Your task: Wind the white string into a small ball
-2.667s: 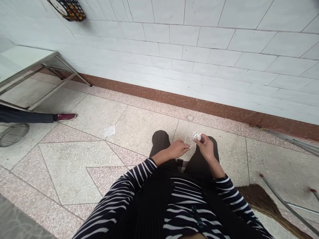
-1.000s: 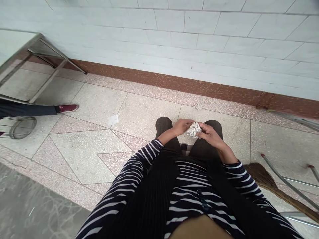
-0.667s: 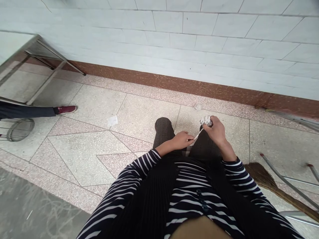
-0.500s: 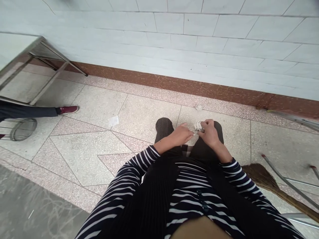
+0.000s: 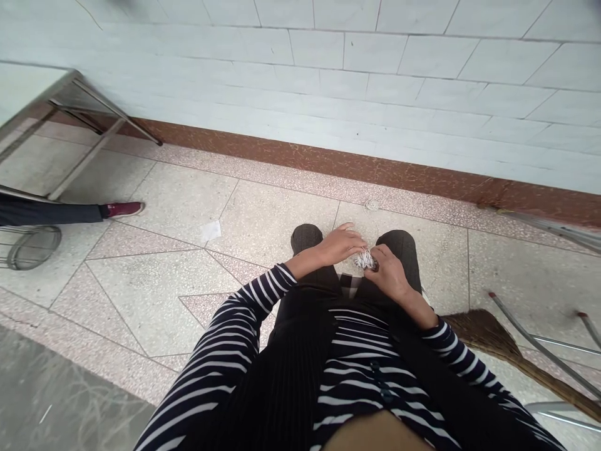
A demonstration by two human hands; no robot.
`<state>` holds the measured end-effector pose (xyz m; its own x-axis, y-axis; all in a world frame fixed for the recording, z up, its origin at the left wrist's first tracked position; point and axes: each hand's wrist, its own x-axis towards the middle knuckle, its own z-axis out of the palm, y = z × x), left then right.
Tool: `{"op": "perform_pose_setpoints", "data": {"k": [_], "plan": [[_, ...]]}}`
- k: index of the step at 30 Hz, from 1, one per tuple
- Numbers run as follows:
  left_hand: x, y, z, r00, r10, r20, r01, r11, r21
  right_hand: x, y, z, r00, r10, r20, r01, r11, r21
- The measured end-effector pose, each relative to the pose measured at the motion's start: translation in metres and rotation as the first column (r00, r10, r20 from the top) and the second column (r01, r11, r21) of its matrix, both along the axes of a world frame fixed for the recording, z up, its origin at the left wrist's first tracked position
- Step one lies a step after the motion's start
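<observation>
Between my hands, over my lap, is a small bundle of white cord (image 5: 364,259) with a crisscrossed, netted look. My right hand (image 5: 390,275) grips it from the right, fingers curled round its side. On the left, my left hand (image 5: 340,244) has its thumb and fingertips at the bundle's upper edge, pinching a white strand there; one finger is raised apart from the others. Beyond my knees, a loose white coil of cord (image 5: 370,205) lies on the floor, and a thin strand seems to run from it towards the hands.
A broom (image 5: 483,332) and metal legs (image 5: 521,332) are at my right. At the left are a metal-framed table (image 5: 77,75), another person's red shoe (image 5: 124,208) and a wire basket (image 5: 35,247). A white paper piece (image 5: 211,231) lies on the floor; a tiled wall (image 5: 319,81) stands ahead.
The cord bundle and my right hand have come down and a little to the left. My left hand now meets the bundle's upper edge; before, it held a strand just beside it.
</observation>
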<state>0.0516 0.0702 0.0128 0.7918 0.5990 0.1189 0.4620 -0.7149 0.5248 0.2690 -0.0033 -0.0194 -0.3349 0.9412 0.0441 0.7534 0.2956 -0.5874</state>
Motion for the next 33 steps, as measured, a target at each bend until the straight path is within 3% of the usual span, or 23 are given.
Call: {"op": "perform_pose_setpoints", "data": {"k": [5,9,13,16,19,23,28,31,33], "plan": [[0.003,-0.002,0.005,0.996,-0.082,0.029,0.081,0.996,0.045,0.002,0.002,0.01,0.994,0.114,0.002,-0.114,0.993,-0.034],[0.002,0.004,0.002,1.0,-0.011,0.019,0.011,1.0,0.016,-0.006,-0.005,0.017,0.985,0.14,-0.099,-0.14,0.99,0.007],[0.004,0.009,-0.011,0.997,0.073,0.002,-0.073,0.991,-0.109,-0.009,-0.014,0.022,0.986,-0.017,-0.165,0.023,0.999,0.034],[0.012,0.007,-0.023,0.984,0.179,0.016,-0.169,0.952,-0.256,-0.005,-0.017,0.024,0.957,-0.182,-0.226,0.194,0.981,0.03],[0.022,-0.003,-0.035,0.963,0.263,0.065,-0.219,0.896,-0.385,0.0,-0.018,0.027,0.873,-0.31,-0.376,0.3,0.95,-0.087],[0.033,-0.021,-0.048,0.946,0.307,0.106,-0.209,0.825,-0.525,0.001,-0.014,0.034,0.68,-0.445,-0.583,0.35,0.895,-0.275],[0.036,-0.024,-0.053,0.907,0.411,0.089,-0.282,0.752,-0.596,-0.008,-0.001,0.051,0.524,-0.442,-0.728,0.166,0.891,-0.422],[0.034,-0.018,-0.048,0.883,0.464,0.071,-0.344,0.742,-0.575,-0.013,0.005,0.06,0.493,-0.428,-0.758,0.084,0.89,-0.448],[0.031,-0.018,-0.043,0.889,0.453,0.068,-0.342,0.754,-0.561,-0.012,0.011,0.06,0.487,-0.426,-0.763,0.107,0.896,-0.432]]}}
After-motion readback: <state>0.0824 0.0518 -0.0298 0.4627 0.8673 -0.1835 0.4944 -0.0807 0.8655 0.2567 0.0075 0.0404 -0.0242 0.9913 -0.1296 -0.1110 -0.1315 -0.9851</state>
